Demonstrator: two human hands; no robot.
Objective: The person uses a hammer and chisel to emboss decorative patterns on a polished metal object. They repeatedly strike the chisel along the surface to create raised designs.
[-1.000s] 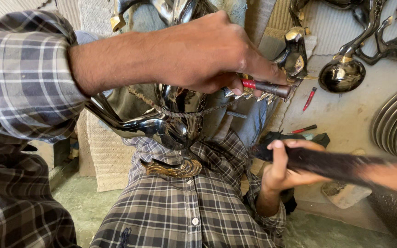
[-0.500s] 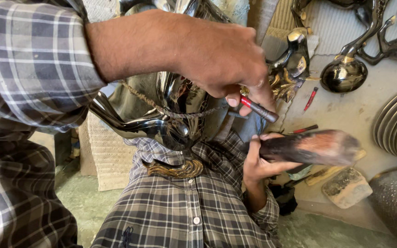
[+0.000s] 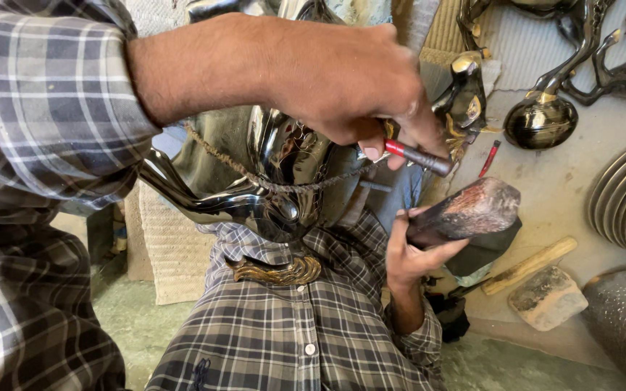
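Your left hand (image 3: 342, 80) pinched a red-handled punch (image 3: 418, 156) at 12 o'clock; its tip was hidden against the polished dark metal figure (image 3: 277, 188) on your lap. Your right hand (image 3: 407, 257) gripped a wooden mallet (image 3: 465, 210) at 3 o'clock, its handle out of sight. Little room between them. More metal pieces (image 3: 541, 119) and a stone (image 3: 548, 297) crowded the floor at 2–4 o'clock.

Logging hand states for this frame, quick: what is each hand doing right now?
Left hand: closed, fingers pinching a red-banded metal punch over the shiny metal piece.
Right hand: closed, gripping a dark wooden mallet.
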